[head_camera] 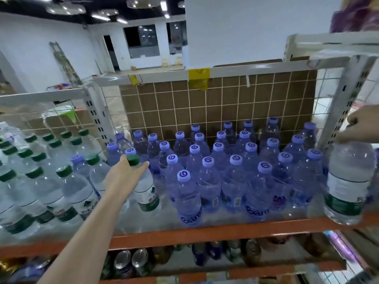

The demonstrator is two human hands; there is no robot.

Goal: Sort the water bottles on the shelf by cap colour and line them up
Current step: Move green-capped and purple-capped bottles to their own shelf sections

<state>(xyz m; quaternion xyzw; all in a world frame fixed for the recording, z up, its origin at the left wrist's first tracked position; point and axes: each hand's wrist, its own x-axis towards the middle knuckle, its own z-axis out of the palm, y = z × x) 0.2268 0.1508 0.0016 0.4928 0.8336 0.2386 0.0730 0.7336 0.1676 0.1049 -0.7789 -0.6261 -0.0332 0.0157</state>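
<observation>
Head view: your left hand point(125, 175) is gripping a green-capped bottle point(143, 187) while your right hand point(361, 126) is dangling a clear bottle point(348, 181) by its neck at the right shelf edge point(225, 228), risking a drop.

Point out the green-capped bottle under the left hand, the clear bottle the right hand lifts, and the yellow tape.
Green-capped clear plastic bottle point(148, 193): head view, label.
Lifted clear plastic bottle point(348, 181): head view, body.
Yellow tape point(199, 75): head view, middle.

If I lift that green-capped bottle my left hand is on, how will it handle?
The green-capped bottle looks full and sealed, so probably heavy for its size. Its clear walls look thin, so they may flex under a squeeze. The left hand holds it near the cap; tall and narrow, it could tip against the purple-capped bottles if pushed.
</observation>
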